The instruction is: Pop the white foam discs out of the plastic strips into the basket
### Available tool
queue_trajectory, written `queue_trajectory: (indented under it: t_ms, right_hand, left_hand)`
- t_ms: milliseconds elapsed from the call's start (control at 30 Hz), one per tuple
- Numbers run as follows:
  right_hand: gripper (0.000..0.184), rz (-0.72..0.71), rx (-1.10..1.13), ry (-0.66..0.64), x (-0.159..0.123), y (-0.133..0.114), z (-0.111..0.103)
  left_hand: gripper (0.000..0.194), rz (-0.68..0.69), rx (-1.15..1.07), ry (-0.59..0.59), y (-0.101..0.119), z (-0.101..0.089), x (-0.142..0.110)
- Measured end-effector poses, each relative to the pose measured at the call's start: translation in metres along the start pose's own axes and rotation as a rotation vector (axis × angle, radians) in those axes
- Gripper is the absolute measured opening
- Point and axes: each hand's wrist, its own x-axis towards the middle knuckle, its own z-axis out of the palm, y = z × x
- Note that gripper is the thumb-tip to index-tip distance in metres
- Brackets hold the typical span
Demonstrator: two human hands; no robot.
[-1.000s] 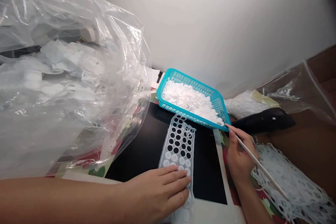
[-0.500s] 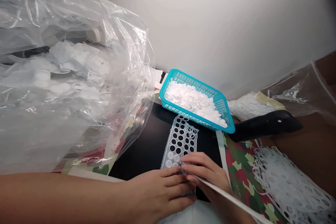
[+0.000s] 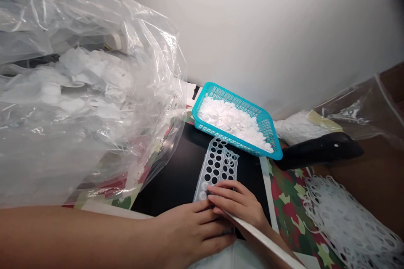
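Observation:
A translucent plastic sheet (image 3: 212, 164) with rows of round holes lies lengthwise on a black board (image 3: 176, 172). Pale round pieces (image 3: 202, 196) fill some holes near my fingers; the rest of that end is hidden under my hands. Across the sheet's near part rests my left hand (image 3: 202, 231), its fingers stretched flat. My right hand (image 3: 241, 204) is just beyond it, fingers bent over the sheet and closed around the end of a long white strip (image 3: 261, 237). This strip slants toward the lower right. What the right fingertips touch underneath is hidden.
A turquoise basket (image 3: 197, 113) of small white pieces (image 3: 233, 119) stands behind the sheet. A large clear bag (image 3: 151, 71) bulges at left. Right are a black handle-like object (image 3: 322, 149) and a pile of holed plastic scraps (image 3: 350, 218) on camouflage cloth (image 3: 292, 206).
My right hand has shifted slightly left over the sheet, covering more of the filled holes, and the white strip has moved with it. My left hand has stayed almost still.

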Motion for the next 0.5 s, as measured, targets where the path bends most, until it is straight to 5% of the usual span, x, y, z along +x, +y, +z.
queue_trajectory:
  t_ms: [367,500]
  right_hand:
    - [0.023,-0.115,-0.256,0.036,0.0085,-0.0071,-0.0021]
    - [0.028,-0.06,-0.222,0.082,0.0051,-0.0059,-0.0005]
  left_hand:
    - [0.077,-0.005,0.097,-0.033,0.0019,0.0007,0.0008]
    - [0.075,-0.004,0.091,-0.03,0.0025,-0.0027,0.0018]
